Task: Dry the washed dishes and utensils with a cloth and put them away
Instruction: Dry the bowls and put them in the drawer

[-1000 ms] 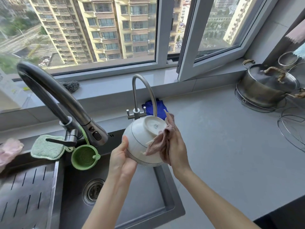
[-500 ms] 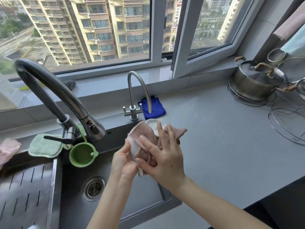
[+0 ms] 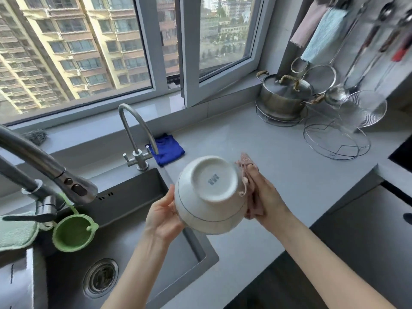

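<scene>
Your biggest risk is dropping the bowl [image 3: 209, 195]. It is turned bottom-up, its foot ring and blue maker's mark facing you, and it hangs in the air over the right edge of the sink [image 3: 133, 253], where the basin meets the table [image 3: 278, 157]. Only your left hand [image 3: 163, 216] really holds it: the thumb lies on the outer wall near the rim, and the other fingers are hidden behind the bowl, presumably hooked over the rim. If the glaze is wet, that one-sided hold could slip as you turn the bowl to wipe it. It would then hit the sink's hard edge and likely chip or break.

The second risk is the pink cloth [image 3: 249, 190]. Your right hand [image 3: 265, 195] presses it against the bowl's right side with fairly straight fingers, and I cannot see a thumb pinching it. Ease that pressure carelessly and the cloth may slide down into the sink and get wet. Push too hard and you shove the bowl out of your left hand's hold.

The bowl sits between your two hands, touching both. The left hand cups its lower left wall, and the right hand is flat against its right wall with the cloth sandwiched between. The small tap [image 3: 138, 139] stands just behind the bowl, so swing it with care.
</scene>
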{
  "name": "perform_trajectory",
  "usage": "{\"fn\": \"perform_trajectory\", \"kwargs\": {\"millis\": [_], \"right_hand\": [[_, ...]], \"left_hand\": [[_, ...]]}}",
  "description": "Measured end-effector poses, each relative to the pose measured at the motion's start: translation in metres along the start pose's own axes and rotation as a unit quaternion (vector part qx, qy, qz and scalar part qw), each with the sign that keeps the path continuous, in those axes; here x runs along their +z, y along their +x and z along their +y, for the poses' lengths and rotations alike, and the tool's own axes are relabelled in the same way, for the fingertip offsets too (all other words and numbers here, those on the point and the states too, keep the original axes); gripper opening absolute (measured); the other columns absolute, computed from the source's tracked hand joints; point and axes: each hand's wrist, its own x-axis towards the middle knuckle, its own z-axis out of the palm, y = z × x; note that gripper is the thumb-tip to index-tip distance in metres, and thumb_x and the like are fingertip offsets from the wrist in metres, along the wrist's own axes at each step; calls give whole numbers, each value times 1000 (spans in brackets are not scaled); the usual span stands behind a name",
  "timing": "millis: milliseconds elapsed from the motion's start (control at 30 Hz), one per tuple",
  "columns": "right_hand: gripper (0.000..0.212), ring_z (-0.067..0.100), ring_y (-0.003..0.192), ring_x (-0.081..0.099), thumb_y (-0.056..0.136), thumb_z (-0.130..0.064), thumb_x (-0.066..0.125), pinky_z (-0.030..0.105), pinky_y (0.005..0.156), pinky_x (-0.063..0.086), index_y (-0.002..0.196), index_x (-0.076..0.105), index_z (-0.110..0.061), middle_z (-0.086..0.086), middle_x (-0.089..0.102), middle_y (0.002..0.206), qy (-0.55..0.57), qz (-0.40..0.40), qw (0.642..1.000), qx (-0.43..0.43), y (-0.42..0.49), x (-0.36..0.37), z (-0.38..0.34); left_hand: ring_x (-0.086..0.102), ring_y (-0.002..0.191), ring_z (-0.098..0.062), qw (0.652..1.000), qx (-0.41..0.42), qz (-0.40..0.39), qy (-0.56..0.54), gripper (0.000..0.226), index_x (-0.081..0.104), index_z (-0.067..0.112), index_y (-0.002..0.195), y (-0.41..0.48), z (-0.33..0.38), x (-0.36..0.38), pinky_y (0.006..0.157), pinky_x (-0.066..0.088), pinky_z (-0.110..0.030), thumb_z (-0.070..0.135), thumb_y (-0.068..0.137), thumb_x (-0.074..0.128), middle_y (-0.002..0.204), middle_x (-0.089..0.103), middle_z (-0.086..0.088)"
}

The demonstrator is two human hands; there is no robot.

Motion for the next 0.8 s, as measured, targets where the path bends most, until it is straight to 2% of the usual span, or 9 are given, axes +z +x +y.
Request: {"fn": "perform_trajectory", "kwargs": {"millis": [100,200,267,400,500,567,633,733,800], "right_hand": [[39,14,49,49,74,-46,61,21,48,33,106,63,-23,-5,51,63,75,-27,994,71,-19,-18,-36],[18,13,44,59,74,-25,65,25,45,48,82,64,-9,2,59,52,132,7,991,7,-45,-35,-65],[18,17,49,64,71,-20,70,25,48,50,79,69,-5,8,66,56,73,47,994,-62,-68,-58,-77],[32,25,85,71,68,-12,80,36,78,57,99,72,-12,14,74,93,-103,56,973,-198,-129,-118,-87],[33,19,82,71,75,-14,81,35,75,57,104,68,-19,4,75,90,-283,69,925,-243,-181,-169,-89],[37,15,79,70,73,-27,81,39,75,57,107,66,-25,-2,73,87,-388,80,886,-242,-218,-204,-89],[39,7,76,67,71,-32,80,25,73,55,107,67,-29,-10,73,84,-495,68,824,-267,-253,-234,-84],[42,3,65,61,65,-29,82,8,63,41,103,72,-14,-14,70,78,-636,51,698,-325,-300,-273,-71],[40,5,60,56,66,-30,83,11,61,36,102,73,-14,-9,69,71,-649,58,692,-312,-328,-303,-63]], "left_hand": [[70,89,-29,998,-40,-38,38,65,71,4,101,15,-15,13,80,53,-55,-2,40,93,96,73,-11],[65,101,-37,986,-121,-69,93,53,68,-2,106,24,-49,31,90,49,-55,-5,55,84,111,67,-20],[60,109,-41,971,-183,-98,121,43,63,-7,113,29,-80,44,98,43,-54,-5,70,71,119,62,-25],[61,110,-35,922,-238,-97,290,45,65,-2,115,39,-163,78,97,46,-50,7,72,71,124,61,-20],[45,127,-38,873,-337,-128,327,43,54,4,130,43,-234,105,114,18,-57,27,97,39,138,50,-18],[39,130,-35,842,-406,-147,322,57,49,9,132,46,-278,121,116,12,-55,50,98,29,139,46,-14],[39,128,-32,814,-447,-171,329,61,44,14,130,45,-319,133,112,18,-53,61,92,37,140,40,-10],[48,123,-38,792,-450,-159,381,71,52,9,130,47,-380,138,106,30,-56,60,82,56,136,50,-19],[52,118,-38,790,-417,-123,433,70,54,8,129,48,-421,141,103,35,-54,53,77,63,130,56,-21]]}}
